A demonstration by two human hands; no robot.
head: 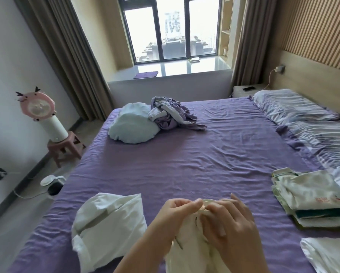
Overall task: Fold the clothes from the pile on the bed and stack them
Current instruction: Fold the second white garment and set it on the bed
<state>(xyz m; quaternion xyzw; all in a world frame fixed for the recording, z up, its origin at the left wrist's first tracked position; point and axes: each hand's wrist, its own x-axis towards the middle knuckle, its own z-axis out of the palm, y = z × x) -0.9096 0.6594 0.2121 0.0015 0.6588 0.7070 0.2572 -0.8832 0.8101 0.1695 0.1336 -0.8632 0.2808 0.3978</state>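
- Bed sheet (194, 154), mid-frame: purple cloth, matt, finely creased.
- White garment (186, 249), bottom centre: thin soft cloth, pinched by both hands.
- Folded stack (310, 196), right edge: matt cloth, one layer dark green.
- Curtains (70, 56), upper left and upper right: heavy matt brown fabric.
- Window ledge (184, 68), top centre: glossy, reflective.
- Wall panel (318, 30), upper right: ribbed wood.

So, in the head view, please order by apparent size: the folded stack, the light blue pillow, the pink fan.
1. Light blue pillow and folded stack: alike, and the stack lies nearer, so unranked.
2. Pink fan, smallest.
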